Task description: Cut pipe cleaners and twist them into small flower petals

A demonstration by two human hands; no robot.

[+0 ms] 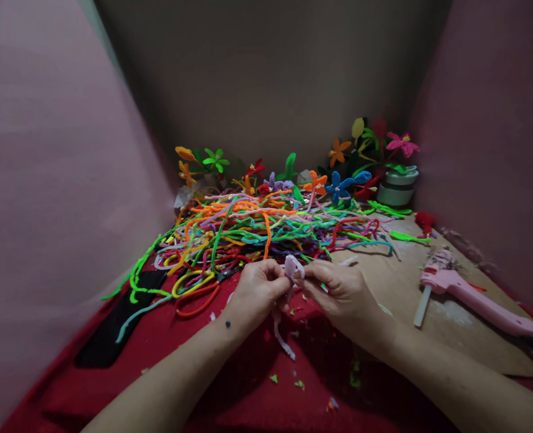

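Between my two hands is a pale lilac pipe cleaner (293, 264), bent into a small loop at the top, with a loose tail hanging down toward the red cloth. My left hand (261, 288) pinches it from the left, thumb against fingers. From the other side, my right hand (338, 294) pinches the loop's right edge with its fingertips. Just beyond the hands lies a large tangled heap of pipe cleaners (248, 222) in many colours. Scissors (196, 285) with yellow and red handles rest left of my left hand, their blades partly covered.
A pink glue gun (478, 300) lies on a brown board (405, 307) at the right. Pipe-cleaner flowers (338, 187) stand behind the heap, near a pale green pot (396, 191). A black flat object (113, 337) lies left on the red cloth (248, 385), which carries small fuzzy scraps.
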